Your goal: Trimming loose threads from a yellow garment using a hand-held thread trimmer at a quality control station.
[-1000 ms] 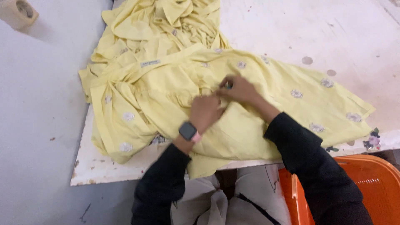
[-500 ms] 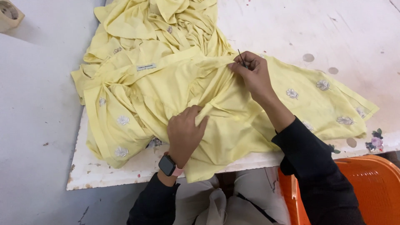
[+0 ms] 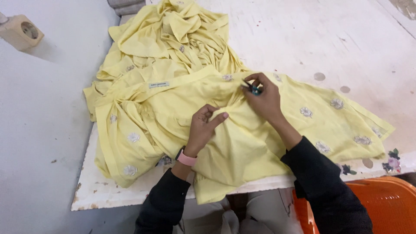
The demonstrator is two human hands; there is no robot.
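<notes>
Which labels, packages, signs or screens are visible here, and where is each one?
Garment label: small pale rectangle with dark print, sewn on the collar band of the yellow garment, up and left of the left hand.
Packages, signs: none visible.
Screens: none visible; the wrist band shows only its pink strap.

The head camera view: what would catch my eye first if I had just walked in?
First the yellow garment with small embroidered flowers, heaped across the white table. At its middle, the right hand pinches a small dark tool against the cloth, while the left hand, above a pink-strapped watch, gathers a fold. An orange plastic chair shows at lower right.
</notes>
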